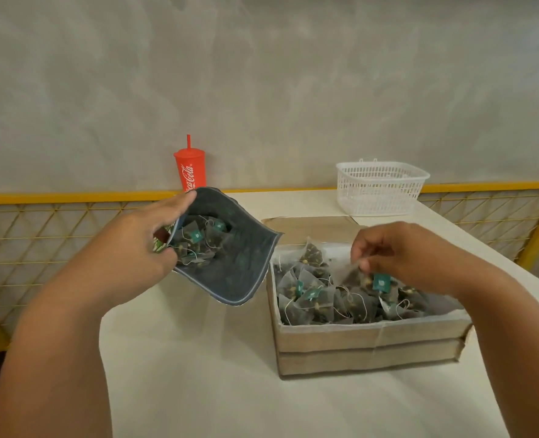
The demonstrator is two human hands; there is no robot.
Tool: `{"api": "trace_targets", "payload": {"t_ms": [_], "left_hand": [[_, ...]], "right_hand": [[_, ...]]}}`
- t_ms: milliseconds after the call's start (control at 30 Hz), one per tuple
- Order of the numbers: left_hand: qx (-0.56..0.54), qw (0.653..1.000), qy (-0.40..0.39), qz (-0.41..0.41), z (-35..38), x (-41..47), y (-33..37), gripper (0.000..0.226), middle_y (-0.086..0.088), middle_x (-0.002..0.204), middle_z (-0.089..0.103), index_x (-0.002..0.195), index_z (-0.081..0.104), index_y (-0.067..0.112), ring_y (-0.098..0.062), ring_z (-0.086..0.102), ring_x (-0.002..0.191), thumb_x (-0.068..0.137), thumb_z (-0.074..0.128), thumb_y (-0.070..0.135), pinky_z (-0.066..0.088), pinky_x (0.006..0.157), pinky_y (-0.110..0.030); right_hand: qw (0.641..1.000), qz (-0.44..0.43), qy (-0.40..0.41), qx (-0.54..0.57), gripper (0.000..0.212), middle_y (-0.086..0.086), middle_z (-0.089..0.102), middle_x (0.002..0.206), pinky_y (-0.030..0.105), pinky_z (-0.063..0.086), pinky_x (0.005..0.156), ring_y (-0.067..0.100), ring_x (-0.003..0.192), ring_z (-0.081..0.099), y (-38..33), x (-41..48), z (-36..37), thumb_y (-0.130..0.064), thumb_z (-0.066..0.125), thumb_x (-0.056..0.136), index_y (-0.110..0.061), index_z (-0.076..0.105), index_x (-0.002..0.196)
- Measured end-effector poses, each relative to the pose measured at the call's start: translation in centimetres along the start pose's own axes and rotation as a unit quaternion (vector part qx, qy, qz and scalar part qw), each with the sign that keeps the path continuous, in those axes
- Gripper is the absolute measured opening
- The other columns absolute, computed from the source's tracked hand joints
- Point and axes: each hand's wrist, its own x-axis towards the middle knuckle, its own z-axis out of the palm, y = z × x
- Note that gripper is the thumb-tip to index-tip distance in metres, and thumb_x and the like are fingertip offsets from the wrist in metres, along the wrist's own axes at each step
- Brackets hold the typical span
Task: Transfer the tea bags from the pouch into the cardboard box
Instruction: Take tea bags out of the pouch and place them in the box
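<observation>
Left fingers point(179, 200) are clamped on the pouch point(239, 270) rim, more bags point(198, 240) lying just beyond them; right fingers point(361, 248) are pinched on a bag point(355, 275) over the box point(366, 339); it should be lowered among those beneath before release

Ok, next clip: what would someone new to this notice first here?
Probably the two hands in the middle: the left hand holds the grey-lined pouch open and tilted, while the right hand pinches a tea bag over the cardboard box, already heaped with bags. Behind, a red cup and a white basket stand by the wall.
</observation>
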Motion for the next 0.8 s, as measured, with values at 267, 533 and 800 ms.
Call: {"api": "trace_targets", "payload": {"t_ms": [267, 533, 800], "left_hand": [[0.018, 1.000, 0.001, 0.010, 0.3, 0.2, -0.6, 0.075, 0.027, 0.127, 0.037, 0.134, 0.036, 0.036, -0.014, 0.046, 0.118, 0.078, 0.054, -0.010, 0.037, 0.076, -0.015], [0.027, 1.000, 0.001, 0.009, 0.3, 0.4, -0.8, 0.076, 0.028, 0.127, 0.036, 0.134, 0.035, 0.039, -0.003, 0.043, 0.102, 0.078, 0.054, -0.008, 0.035, 0.060, -0.004], [0.039, 0.999, 0.005, 0.014, 0.3, 0.3, -0.6, 0.076, 0.029, 0.124, 0.035, 0.135, 0.035, 0.038, -0.003, 0.041, 0.097, 0.078, 0.055, -0.009, 0.035, 0.058, -0.002]], "right_hand": [[0.981, 0.018, -0.184, -0.065, 0.023, -0.014, 0.063, 0.069, 0.004, 0.037, 0.058, -0.013, 0.060, 0.055, 1.4, 0.0, 1.6, -0.012, 0.061, 0.086, -0.032, 0.072, 0.092], [0.995, 0.007, -0.083, -0.057, 0.057, -0.020, 0.064, 0.090, 0.019, 0.051, 0.077, -0.007, 0.077, 0.059, 1.6, -0.8, -1.4, 0.004, 0.050, 0.087, -0.052, 0.056, 0.092], [0.995, 0.023, 0.074, -0.064, 0.039, -0.017, 0.062, 0.085, 0.007, 0.043, 0.056, -0.003, 0.077, 0.058, 2.5, -0.6, -2.4, 0.003, 0.059, 0.082, -0.035, 0.062, 0.088]]}}
